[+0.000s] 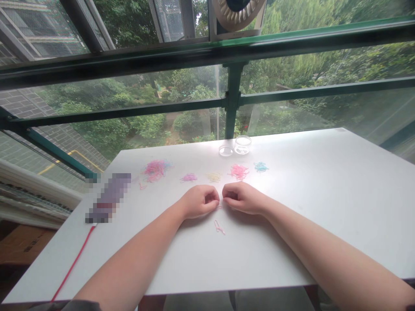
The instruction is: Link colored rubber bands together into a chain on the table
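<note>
My left hand (201, 201) and my right hand (243, 198) rest close together over the middle of the white table (324, 194), fingertips almost meeting. Both are closed, with fingers curled in to the thumbs. A bit of pink (219, 207) shows just under the fingertips; whether either hand grips it is too small to tell. Nearer me lie pink paper clips (219, 227), thin looped shapes. Beyond the hands, small piles form a row: purple clips (189, 177), yellow clips (214, 177), pink clips (239, 171) and teal clips (261, 166).
A larger mixed pile of clips (155, 170) lies at the back left. A clear round container (243, 145) and its lid (226, 151) stand at the far edge. On the left is a blurred-out object (108, 198) with a red cable (74, 262).
</note>
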The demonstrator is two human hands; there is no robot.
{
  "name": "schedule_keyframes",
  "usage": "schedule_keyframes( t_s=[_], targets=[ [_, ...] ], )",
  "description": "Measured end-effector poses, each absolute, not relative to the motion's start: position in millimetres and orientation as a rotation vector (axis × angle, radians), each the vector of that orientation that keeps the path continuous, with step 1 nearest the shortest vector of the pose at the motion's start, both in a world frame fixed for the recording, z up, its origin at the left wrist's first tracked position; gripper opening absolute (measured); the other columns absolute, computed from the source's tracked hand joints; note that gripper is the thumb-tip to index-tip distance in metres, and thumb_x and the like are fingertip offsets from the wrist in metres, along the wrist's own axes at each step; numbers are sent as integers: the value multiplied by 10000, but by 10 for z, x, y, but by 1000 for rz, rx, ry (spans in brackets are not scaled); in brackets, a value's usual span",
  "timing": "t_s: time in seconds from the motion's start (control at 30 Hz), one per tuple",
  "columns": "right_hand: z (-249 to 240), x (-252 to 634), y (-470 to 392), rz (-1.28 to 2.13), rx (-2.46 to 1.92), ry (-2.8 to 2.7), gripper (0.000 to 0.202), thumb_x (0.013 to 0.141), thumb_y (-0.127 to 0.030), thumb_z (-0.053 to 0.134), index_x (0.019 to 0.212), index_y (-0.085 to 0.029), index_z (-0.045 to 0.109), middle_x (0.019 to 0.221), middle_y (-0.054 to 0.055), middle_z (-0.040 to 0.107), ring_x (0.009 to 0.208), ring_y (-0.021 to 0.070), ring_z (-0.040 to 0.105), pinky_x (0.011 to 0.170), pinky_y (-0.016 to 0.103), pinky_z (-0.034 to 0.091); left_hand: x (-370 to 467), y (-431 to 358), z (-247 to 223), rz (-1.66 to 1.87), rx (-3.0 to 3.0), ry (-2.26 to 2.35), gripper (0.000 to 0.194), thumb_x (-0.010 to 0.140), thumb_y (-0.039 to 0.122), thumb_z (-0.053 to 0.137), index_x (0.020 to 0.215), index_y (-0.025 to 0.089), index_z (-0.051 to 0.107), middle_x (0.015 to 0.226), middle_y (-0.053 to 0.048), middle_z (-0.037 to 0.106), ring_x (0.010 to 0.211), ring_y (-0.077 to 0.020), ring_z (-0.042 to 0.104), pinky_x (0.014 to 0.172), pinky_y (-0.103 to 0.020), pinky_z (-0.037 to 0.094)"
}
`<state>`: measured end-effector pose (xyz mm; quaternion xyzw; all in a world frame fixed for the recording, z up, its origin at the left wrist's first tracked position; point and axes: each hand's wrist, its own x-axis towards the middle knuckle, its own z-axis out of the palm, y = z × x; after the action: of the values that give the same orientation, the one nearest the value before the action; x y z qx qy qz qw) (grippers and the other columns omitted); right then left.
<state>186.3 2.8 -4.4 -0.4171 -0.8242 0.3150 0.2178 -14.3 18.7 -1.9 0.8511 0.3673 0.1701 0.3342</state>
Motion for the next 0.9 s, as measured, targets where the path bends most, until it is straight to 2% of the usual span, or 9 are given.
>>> schedule_keyframes(
  t_s=[0.9],
  targets=[
    [-45, 1860, 19, 864, -1158, -2286, 54, 718, -147, 466, 695, -171, 508, 607, -29, 495, 547, 75, 411, 523, 195, 320, -151, 196, -27, 427, 2231, 948, 108, 733, 227, 501, 750, 171, 593, 683, 1, 590, 609, -96, 505, 569, -199, 387]
  ],
)
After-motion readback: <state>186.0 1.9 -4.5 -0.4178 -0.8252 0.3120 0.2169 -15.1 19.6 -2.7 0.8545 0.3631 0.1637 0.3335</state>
